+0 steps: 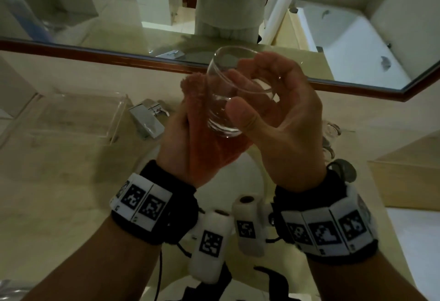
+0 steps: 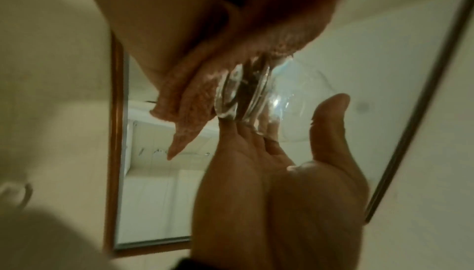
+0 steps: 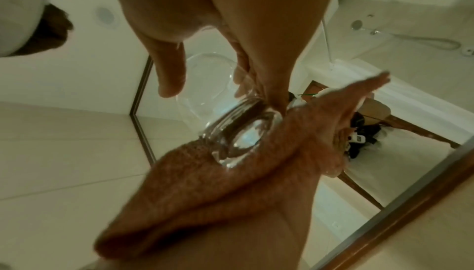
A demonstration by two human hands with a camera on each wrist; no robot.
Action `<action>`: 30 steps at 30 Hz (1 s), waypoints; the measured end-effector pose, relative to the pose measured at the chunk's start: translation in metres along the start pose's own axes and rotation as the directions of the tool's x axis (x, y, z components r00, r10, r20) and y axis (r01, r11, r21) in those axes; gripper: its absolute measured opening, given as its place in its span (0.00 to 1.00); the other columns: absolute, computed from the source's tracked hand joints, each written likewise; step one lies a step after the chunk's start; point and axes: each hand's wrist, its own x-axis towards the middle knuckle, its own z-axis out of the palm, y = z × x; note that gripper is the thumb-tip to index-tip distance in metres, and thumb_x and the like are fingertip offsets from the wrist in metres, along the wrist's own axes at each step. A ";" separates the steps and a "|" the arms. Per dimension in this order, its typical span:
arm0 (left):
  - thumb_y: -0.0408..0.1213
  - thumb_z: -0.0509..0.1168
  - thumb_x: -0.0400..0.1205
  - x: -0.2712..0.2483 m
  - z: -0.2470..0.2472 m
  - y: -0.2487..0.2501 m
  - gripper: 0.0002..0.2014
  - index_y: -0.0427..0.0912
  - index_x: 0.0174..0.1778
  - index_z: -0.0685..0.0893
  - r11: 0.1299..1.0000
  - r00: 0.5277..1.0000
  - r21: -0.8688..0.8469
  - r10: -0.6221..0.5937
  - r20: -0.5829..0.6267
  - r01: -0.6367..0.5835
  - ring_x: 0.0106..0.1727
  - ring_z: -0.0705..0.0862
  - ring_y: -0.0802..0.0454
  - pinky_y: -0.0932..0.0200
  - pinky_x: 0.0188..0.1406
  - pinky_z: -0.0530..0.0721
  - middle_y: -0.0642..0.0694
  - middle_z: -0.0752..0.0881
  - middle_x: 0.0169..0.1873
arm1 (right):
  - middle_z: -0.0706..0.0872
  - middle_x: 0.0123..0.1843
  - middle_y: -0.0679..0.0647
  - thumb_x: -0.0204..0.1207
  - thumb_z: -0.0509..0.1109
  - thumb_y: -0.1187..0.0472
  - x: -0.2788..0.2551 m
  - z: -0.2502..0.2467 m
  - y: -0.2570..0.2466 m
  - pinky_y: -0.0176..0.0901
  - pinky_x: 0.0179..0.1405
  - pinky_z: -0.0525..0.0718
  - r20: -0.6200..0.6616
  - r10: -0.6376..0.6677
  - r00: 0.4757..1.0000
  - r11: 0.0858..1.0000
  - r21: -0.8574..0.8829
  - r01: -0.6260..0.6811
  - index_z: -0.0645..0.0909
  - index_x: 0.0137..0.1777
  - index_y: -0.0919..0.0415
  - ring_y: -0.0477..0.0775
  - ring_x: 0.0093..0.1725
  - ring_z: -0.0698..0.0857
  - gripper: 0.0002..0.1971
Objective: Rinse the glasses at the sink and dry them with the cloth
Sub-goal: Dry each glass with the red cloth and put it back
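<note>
wrist bands (image 1: 142, 207): nearest the lens, black straps with white coded tiles, both lifted just right of the tap (image 1: 148, 119).
right hand (image 1: 290, 133): thumb and fingers clamped round the tumbler (image 1: 220, 105), tipping it so its base meets the cloth (image 1: 209, 148).
tumbler: clear, round-bellied, thick-bottomed, held in the air up and right of the tap.
left hand (image 1: 176, 143): palm up, curled round the cloth, cupping it to the base; fingertips hidden.
cloth: orange terry, nubbly, folded. Absorbent, so likely there to wipe the base dry.
tap: square chrome, hard-edged.
spare glasses (image 1: 329, 137): far right of the tap, blurred.
</note>
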 end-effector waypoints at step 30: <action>0.55 0.46 0.90 -0.014 -0.018 0.022 0.30 0.35 0.70 0.80 0.998 0.994 -0.039 -0.054 -0.099 0.050 0.68 0.83 0.36 0.44 0.66 0.82 0.34 0.85 0.65 | 0.86 0.64 0.51 0.63 0.86 0.57 -0.003 0.022 0.001 0.60 0.60 0.90 0.143 -0.086 0.986 0.961 -0.247 0.120 0.69 0.72 0.69 0.56 0.64 0.89 0.42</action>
